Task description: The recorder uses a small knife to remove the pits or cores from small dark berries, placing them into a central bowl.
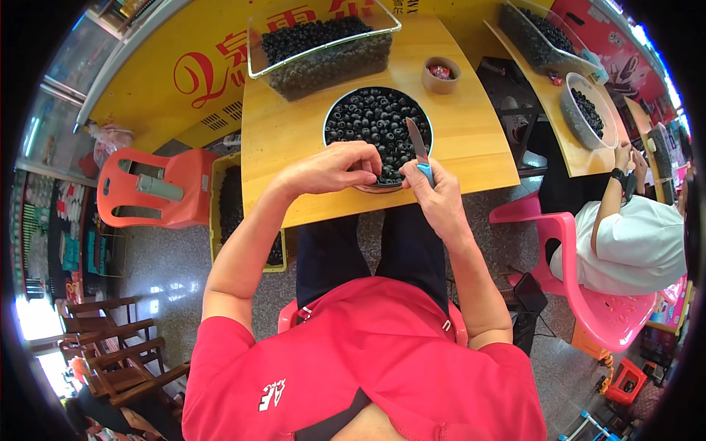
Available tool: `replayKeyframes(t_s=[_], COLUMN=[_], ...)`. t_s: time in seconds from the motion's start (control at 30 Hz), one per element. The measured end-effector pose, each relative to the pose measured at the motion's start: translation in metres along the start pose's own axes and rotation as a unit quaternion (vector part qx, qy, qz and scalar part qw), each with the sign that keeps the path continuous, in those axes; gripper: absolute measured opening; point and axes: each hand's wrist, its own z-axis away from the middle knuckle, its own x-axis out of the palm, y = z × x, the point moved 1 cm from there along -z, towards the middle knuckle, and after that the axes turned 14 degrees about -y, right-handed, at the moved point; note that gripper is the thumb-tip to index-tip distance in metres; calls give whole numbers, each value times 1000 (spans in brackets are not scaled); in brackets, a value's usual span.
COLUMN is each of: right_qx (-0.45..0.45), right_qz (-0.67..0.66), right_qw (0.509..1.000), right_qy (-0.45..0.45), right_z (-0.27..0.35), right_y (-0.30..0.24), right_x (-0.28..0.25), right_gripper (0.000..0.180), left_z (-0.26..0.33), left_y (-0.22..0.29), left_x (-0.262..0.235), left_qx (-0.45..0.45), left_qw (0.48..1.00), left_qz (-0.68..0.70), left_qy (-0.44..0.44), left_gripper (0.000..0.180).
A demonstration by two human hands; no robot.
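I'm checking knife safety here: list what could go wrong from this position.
1. The small blue-handled paring knife in the right hand points up close beside the left hand; a slip could nick its fingers.
2. The round metal bowl of dark fruits sits near the wooden table's edge; a nudge might tip it.

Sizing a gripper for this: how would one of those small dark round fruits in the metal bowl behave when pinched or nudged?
Each dark fruit looks round and glossy, so it would probably roll if nudged and may slip from a pinch. They look small, so likely light. The left hand picks at the metal bowl with fingertips while the right hand holds a knife.
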Motion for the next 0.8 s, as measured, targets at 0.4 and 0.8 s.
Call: replayKeyframes(t_s=[0.4,0.8], right_qx=[-37,-29], right_qz=[-14,-205], right_qw=[999,978], right_qy=[22,0], right_z=[-3,-16], right_y=[0,-20], right_x=[3,22], right_gripper=[18,16], left_z=[-6,4], left_y=[8,36], left_x=[4,14], left_qx=[52,119], left_qw=[996,973], left_qz=[-36,-53], left_qy=[62,193], left_gripper=[18,18])
